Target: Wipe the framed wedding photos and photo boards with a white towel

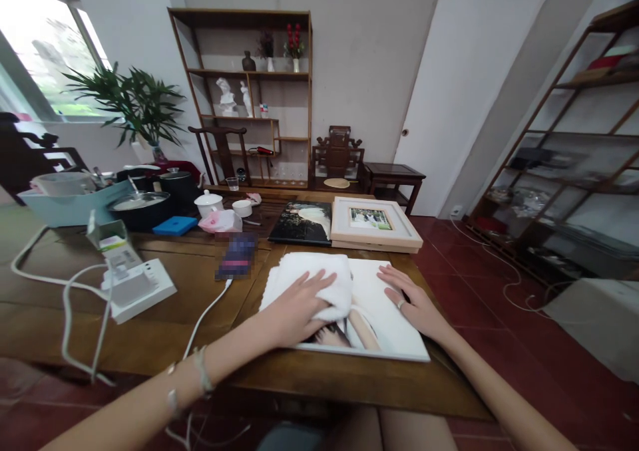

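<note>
A large white photo print [384,324] lies flat on the wooden table [200,285] in front of me. A folded white cloth [319,275] rests on its left half. My left hand [294,308] presses flat on the cloth with fingers stretched out. My right hand [412,298], wearing a ring, lies flat on the print's right side with fingers spread. Neither hand grips anything.
Behind the print lie a dark photo album [303,222] and a white framed photo [374,223]. A white power strip [134,285] with cables sits at left, near a blue pad [174,225], pots [140,208] and cups. Shelves, chairs and a door stand behind.
</note>
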